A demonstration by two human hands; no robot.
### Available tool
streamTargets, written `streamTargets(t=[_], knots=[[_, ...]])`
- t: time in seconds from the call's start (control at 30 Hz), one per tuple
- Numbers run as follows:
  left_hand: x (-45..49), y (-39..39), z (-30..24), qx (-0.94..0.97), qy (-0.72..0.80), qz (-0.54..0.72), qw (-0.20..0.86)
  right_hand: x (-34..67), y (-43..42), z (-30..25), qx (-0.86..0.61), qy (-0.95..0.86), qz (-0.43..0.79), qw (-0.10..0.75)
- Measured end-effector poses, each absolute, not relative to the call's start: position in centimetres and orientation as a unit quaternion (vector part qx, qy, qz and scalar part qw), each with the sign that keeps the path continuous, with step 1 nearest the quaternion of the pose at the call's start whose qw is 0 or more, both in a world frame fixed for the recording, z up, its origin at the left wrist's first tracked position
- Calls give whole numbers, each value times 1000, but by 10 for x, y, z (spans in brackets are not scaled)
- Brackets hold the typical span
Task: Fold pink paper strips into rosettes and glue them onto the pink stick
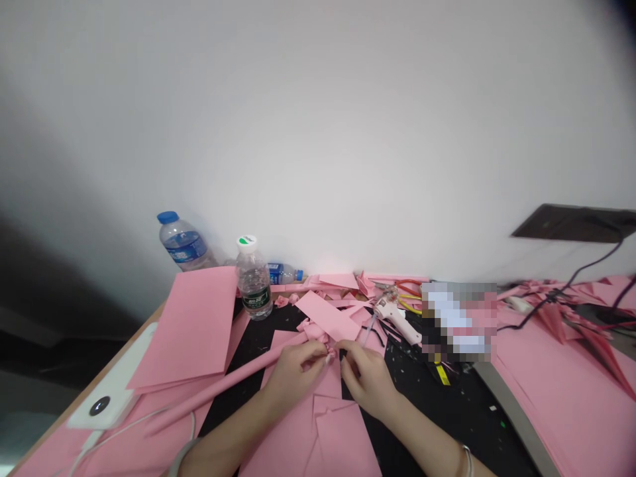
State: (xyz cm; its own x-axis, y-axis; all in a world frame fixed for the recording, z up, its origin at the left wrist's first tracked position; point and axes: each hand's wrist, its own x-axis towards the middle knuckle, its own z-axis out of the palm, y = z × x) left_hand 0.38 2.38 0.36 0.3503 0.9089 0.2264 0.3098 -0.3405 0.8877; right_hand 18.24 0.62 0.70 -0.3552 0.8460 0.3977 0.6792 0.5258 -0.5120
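Observation:
Over the middle of the desk, my left hand (299, 368) pinches a small crumpled piece of pink paper (332, 355) between thumb and fingers. My right hand (366, 372) meets it from the other side, its fingertips closed on the same piece. Fine detail of the piece is hidden by the fingers. A long rolled pink paper tube (223, 385) runs from behind my left hand toward the lower left. Beneath both hands lie flat pink paper sheets (342, 437), and a pink paper rectangle (328, 315) is just beyond the fingertips.
A pale glue gun (400, 321) lies right of the hands, near yellow-handled pliers (411, 305). An upright clear bottle (254, 285) and a blue-capped bottle (183, 245) stand left. A white power bank (106, 397) with a cable sits at the left edge. The wall closes the back.

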Motion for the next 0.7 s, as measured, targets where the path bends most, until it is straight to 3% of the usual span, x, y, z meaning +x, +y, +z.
streamTargets(t=[0.3,0.7], knots=[[6,24,-2,753,417,363,358,179,6,-2,-457,-804,110,365],[17,35,8,786,378,358,333,182,11,-15,-471,-748,193,427]])
